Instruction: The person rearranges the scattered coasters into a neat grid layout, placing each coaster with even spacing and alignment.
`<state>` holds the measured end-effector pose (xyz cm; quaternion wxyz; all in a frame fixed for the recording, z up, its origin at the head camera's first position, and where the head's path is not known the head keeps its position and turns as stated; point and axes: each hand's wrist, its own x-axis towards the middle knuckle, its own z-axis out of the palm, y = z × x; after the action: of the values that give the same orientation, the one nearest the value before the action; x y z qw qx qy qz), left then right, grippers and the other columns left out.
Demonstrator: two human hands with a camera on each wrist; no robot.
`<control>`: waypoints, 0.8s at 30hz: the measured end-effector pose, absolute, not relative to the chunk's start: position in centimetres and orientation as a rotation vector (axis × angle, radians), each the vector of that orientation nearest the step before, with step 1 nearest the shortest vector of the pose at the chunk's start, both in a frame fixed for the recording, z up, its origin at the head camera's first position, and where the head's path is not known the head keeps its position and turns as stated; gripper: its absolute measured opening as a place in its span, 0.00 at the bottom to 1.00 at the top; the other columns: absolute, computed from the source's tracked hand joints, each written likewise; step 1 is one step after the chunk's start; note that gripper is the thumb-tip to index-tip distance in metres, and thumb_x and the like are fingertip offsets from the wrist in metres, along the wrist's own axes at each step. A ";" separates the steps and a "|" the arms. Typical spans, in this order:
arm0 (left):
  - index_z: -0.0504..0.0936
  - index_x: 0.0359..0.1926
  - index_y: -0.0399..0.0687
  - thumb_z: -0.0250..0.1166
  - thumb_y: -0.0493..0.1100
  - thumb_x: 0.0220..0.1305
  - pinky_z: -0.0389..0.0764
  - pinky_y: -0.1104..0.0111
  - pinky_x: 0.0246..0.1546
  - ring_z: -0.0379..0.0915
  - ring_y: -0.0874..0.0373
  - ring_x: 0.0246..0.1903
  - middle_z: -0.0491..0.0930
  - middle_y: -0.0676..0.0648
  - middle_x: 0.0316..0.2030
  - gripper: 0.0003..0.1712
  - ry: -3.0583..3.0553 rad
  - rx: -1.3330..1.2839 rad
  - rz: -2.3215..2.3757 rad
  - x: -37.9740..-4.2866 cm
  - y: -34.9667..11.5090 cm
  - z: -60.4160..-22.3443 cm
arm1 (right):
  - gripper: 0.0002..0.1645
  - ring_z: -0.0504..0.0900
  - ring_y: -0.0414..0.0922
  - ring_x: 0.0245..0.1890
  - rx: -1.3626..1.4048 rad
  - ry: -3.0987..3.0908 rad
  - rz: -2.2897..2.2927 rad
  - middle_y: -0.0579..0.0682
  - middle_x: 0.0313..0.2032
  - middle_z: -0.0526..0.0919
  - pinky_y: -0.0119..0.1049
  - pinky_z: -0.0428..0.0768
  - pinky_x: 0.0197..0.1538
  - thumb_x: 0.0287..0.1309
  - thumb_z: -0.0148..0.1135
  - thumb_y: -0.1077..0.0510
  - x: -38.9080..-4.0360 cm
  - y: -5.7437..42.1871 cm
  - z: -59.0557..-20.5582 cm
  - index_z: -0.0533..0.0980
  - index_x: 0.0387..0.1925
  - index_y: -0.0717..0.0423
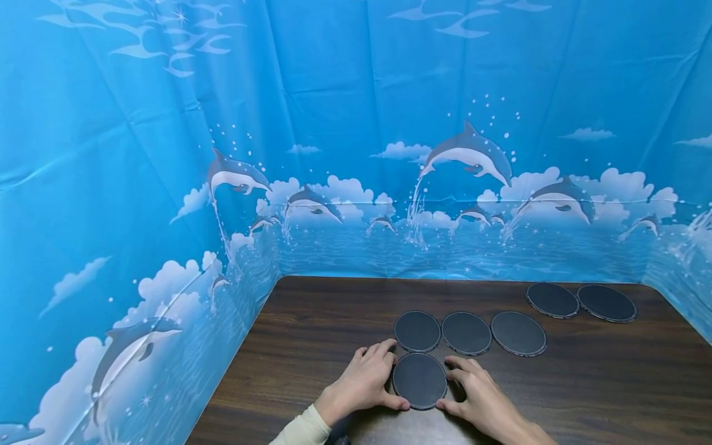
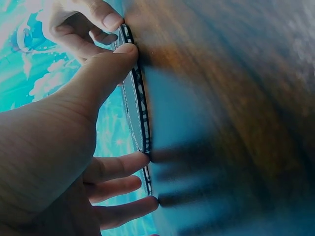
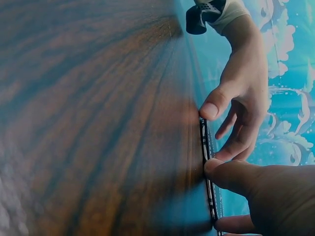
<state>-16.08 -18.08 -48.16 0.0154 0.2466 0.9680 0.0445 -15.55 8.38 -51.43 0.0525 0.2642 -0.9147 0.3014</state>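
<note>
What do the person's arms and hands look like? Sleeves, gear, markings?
Left hand: ungloved; pale cream sleeve down to the wrist, with a black perforated fitting beside it. Right hand: ungloved, no sleeve in view. No rings, cables or markings visible on either.

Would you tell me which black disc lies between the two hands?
The front disc: the left hand and right hand touch it; the other five discs lie farther back.

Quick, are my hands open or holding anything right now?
Left hand: holding the nearest round black coaster at its edge.
Right hand: holding that same coaster, opposite side.
</note>
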 end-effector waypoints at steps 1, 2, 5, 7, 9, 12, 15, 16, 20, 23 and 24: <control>0.82 0.52 0.51 0.66 0.81 0.49 0.72 0.46 0.58 0.66 0.49 0.66 0.65 0.44 0.71 0.45 3.008 0.765 0.141 -16.1 -18.1 -48.2 | 0.30 0.74 0.57 0.59 0.801 -2.784 0.919 0.57 0.61 0.77 0.59 0.75 0.57 0.47 0.82 0.44 -15.5 8.4 -51.4 0.85 0.45 0.60; 0.82 0.52 0.51 0.66 0.81 0.49 0.73 0.46 0.58 0.66 0.49 0.66 0.65 0.44 0.71 0.45 3.005 0.764 0.143 -16.1 -18.1 -48.2 | 0.30 0.74 0.58 0.59 0.800 -2.787 0.921 0.57 0.61 0.77 0.59 0.75 0.57 0.47 0.82 0.44 -15.5 8.4 -51.4 0.85 0.45 0.60; 0.82 0.53 0.50 0.66 0.81 0.49 0.74 0.46 0.56 0.67 0.49 0.66 0.65 0.44 0.71 0.45 3.001 0.765 0.152 -16.1 -18.0 -48.3 | 0.29 0.74 0.57 0.60 0.797 -2.801 0.920 0.57 0.61 0.77 0.59 0.75 0.57 0.47 0.82 0.44 -15.4 8.4 -51.4 0.85 0.45 0.60; 0.82 0.52 0.50 0.67 0.81 0.49 0.75 0.46 0.55 0.67 0.48 0.65 0.66 0.43 0.70 0.45 3.001 0.770 0.157 -16.0 -18.0 -48.3 | 0.29 0.74 0.58 0.60 0.791 -2.809 0.919 0.56 0.61 0.77 0.59 0.75 0.56 0.47 0.82 0.44 -15.4 8.4 -51.4 0.85 0.45 0.59; 0.82 0.52 0.50 0.67 0.80 0.49 0.76 0.46 0.54 0.66 0.48 0.66 0.65 0.44 0.70 0.45 2.999 0.764 0.164 -16.0 -17.9 -48.4 | 0.29 0.74 0.58 0.60 0.783 -2.814 0.921 0.56 0.61 0.77 0.60 0.74 0.57 0.47 0.82 0.44 -15.3 8.4 -51.4 0.85 0.45 0.59; 0.82 0.52 0.50 0.68 0.80 0.48 0.76 0.47 0.54 0.66 0.49 0.66 0.65 0.44 0.71 0.45 2.995 0.756 0.169 -16.0 -17.9 -48.5 | 0.29 0.74 0.58 0.61 0.771 -2.813 0.923 0.55 0.60 0.77 0.60 0.74 0.57 0.46 0.82 0.44 -15.2 8.4 -51.4 0.85 0.45 0.59; 0.82 0.52 0.51 0.68 0.80 0.48 0.76 0.47 0.54 0.66 0.49 0.67 0.65 0.44 0.71 0.45 2.991 0.749 0.175 -16.1 -17.8 -48.6 | 0.30 0.74 0.58 0.60 0.775 -2.808 0.921 0.55 0.60 0.77 0.60 0.74 0.57 0.47 0.82 0.44 -15.2 8.4 -51.5 0.85 0.45 0.59; 0.82 0.52 0.51 0.68 0.80 0.48 0.76 0.47 0.54 0.66 0.49 0.67 0.65 0.44 0.71 0.45 2.990 0.751 0.175 -16.1 -17.8 -48.6 | 0.30 0.74 0.58 0.60 0.780 -2.805 0.918 0.55 0.60 0.77 0.60 0.74 0.57 0.47 0.82 0.44 -15.2 8.5 -51.5 0.85 0.45 0.59; 0.81 0.53 0.51 0.67 0.80 0.49 0.77 0.47 0.54 0.66 0.48 0.66 0.64 0.44 0.71 0.45 2.975 0.762 0.190 -16.2 -17.9 -48.4 | 0.29 0.74 0.57 0.59 0.786 -2.806 0.907 0.55 0.60 0.77 0.59 0.75 0.56 0.47 0.82 0.44 -15.3 8.5 -51.5 0.85 0.45 0.59; 0.82 0.54 0.51 0.67 0.80 0.50 0.77 0.47 0.52 0.67 0.48 0.65 0.64 0.43 0.71 0.45 2.966 0.762 0.206 -16.1 -18.2 -47.9 | 0.30 0.74 0.57 0.60 0.792 -2.801 0.908 0.55 0.61 0.77 0.59 0.75 0.56 0.48 0.81 0.43 -15.3 8.5 -51.4 0.85 0.45 0.58; 0.82 0.54 0.50 0.68 0.79 0.50 0.78 0.47 0.52 0.68 0.48 0.64 0.65 0.43 0.71 0.44 2.967 0.759 0.217 -16.2 -18.3 -47.8 | 0.30 0.74 0.57 0.60 0.800 -2.793 0.916 0.55 0.61 0.77 0.59 0.75 0.57 0.48 0.81 0.42 -15.4 8.6 -51.4 0.85 0.45 0.58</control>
<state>-16.15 -18.31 -47.81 0.0358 0.2471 0.9658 0.0706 -15.37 8.56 -51.42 0.0476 0.2623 -0.9158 0.3004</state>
